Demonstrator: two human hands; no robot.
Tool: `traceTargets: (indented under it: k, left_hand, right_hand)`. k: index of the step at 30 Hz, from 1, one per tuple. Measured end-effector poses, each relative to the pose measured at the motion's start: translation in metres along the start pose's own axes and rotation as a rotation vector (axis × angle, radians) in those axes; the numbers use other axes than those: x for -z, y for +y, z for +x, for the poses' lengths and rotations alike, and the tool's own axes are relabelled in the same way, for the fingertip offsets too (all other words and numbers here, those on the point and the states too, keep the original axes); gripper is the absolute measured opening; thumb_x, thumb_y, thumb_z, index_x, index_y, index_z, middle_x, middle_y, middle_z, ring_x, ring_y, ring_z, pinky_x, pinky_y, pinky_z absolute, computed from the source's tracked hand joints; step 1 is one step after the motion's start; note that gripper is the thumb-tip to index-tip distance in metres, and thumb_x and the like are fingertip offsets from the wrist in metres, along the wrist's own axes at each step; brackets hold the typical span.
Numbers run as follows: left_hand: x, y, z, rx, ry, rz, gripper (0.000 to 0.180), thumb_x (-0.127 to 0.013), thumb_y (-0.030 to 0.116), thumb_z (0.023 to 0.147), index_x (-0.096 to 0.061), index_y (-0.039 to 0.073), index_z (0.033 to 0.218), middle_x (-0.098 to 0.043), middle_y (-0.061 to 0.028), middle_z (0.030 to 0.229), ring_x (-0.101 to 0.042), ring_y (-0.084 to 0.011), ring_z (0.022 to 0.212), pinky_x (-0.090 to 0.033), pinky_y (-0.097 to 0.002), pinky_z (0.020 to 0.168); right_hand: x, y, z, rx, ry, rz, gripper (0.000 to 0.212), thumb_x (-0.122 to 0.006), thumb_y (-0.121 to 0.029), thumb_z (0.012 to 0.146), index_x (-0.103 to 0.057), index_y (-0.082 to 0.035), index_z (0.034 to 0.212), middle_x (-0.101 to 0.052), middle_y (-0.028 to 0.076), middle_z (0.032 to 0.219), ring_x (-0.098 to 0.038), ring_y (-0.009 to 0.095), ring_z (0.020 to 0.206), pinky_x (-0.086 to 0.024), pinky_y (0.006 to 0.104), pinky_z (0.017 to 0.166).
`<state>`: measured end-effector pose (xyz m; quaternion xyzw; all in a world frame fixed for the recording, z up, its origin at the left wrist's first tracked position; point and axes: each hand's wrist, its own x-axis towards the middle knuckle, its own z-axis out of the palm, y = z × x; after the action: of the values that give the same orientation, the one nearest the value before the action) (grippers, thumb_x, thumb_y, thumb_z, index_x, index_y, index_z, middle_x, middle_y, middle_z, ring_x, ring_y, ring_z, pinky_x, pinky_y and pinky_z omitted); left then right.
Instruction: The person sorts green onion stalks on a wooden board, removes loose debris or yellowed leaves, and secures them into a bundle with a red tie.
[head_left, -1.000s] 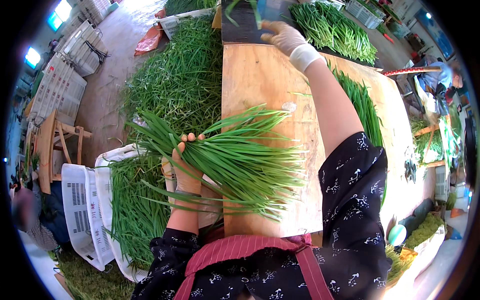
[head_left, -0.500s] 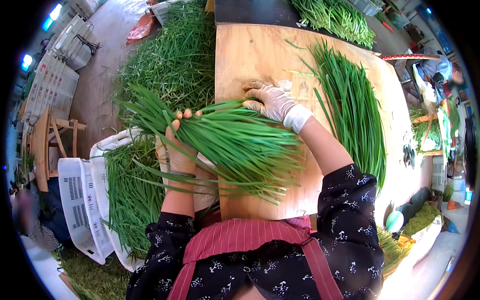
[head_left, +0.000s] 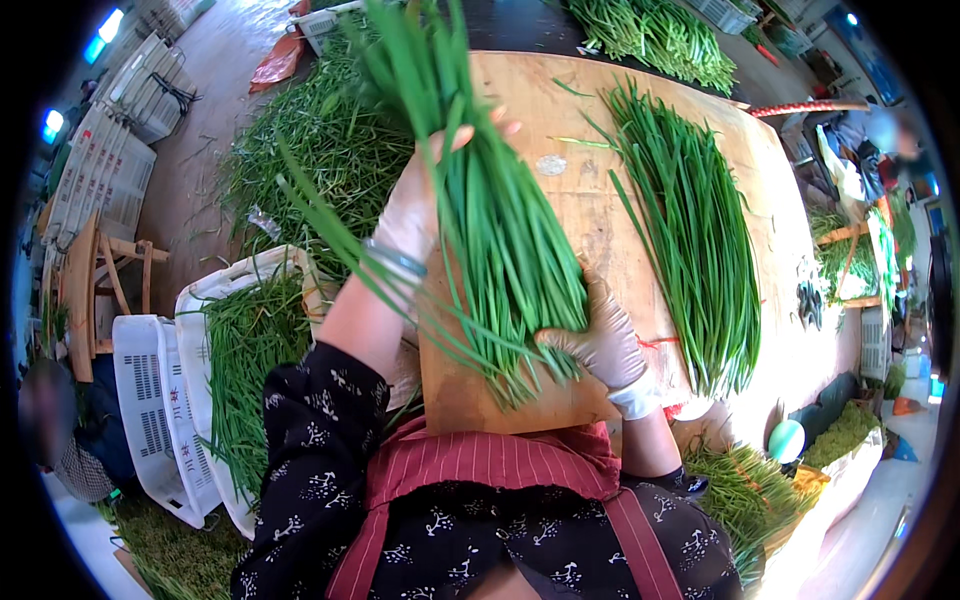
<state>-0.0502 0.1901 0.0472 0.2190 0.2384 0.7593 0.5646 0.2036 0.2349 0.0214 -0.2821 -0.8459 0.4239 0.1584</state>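
Note:
A bunch of Chinese chives [head_left: 510, 260] is held up over the near left part of the wooden board [head_left: 570, 405], its leaf tips pointing away and its cut ends toward me. My gloved left hand [head_left: 412, 205] grips it around the upper part, fingertips showing past the leaves. Near the stem ends, my gloved right hand [head_left: 605, 345] grasps its right side, thumb in front and some fingers behind. A few loose strands [head_left: 340, 235] stick out across my left wrist. A second bunch of chives [head_left: 690, 240] lies lengthwise on the board's right side.
Left of the board, a large heap of loose greens [head_left: 300, 170] lies on the floor. White plastic crates [head_left: 165, 420] stand at the near left, one filled with chives [head_left: 250, 390]. More greens [head_left: 650, 45] lie on the dark tabletop [head_left: 520, 25] beyond the board.
The bunch has turned from lying crosswise to pointing away from me. My left hand has moved up and away, and my right hand has come down from the board to the stem ends.

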Motion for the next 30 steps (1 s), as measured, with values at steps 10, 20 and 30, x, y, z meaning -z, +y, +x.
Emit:
traceTargets:
  k: [10,20,30]
  left_hand:
    - [0.100,0.110,-0.041,0.290,0.352,1.941,0.043,-0.053,0.013,0.079,-0.051,0.000,0.120,-0.061,-0.0140,0.106,-0.059,-0.0197,0.089,-0.046,-0.0304,0.078]
    - [-0.009,-0.009,-0.133,0.424,0.310,1.108,0.051,-0.051,0.026,0.089,-0.040,-0.007,0.126,-0.048,-0.0128,0.124,-0.042,-0.0179,0.118,-0.031,-0.0279,0.099]
    - [0.003,-0.025,-0.116,0.484,0.324,1.059,0.045,-0.048,0.027,0.091,-0.044,-0.005,0.123,-0.056,-0.0100,0.113,-0.053,-0.0141,0.100,-0.041,-0.0268,0.088]
  right_hand:
    - [0.027,0.021,0.003,-0.355,-0.042,-0.228,0.110,-0.059,-0.072,0.060,-0.032,0.011,0.127,-0.059,0.030,0.094,-0.060,0.039,0.089,-0.048,0.0416,0.074]
    - [0.015,-0.007,0.042,-0.243,-0.097,-0.159,0.102,-0.068,-0.059,0.062,-0.031,0.008,0.129,-0.054,0.029,0.111,-0.054,0.037,0.105,-0.043,0.0382,0.087]
    - [-0.048,-0.039,0.052,-0.188,-0.170,-0.078,0.129,-0.074,-0.062,0.046,-0.017,0.018,0.129,-0.054,0.034,0.102,-0.059,0.038,0.094,-0.048,0.0362,0.079]
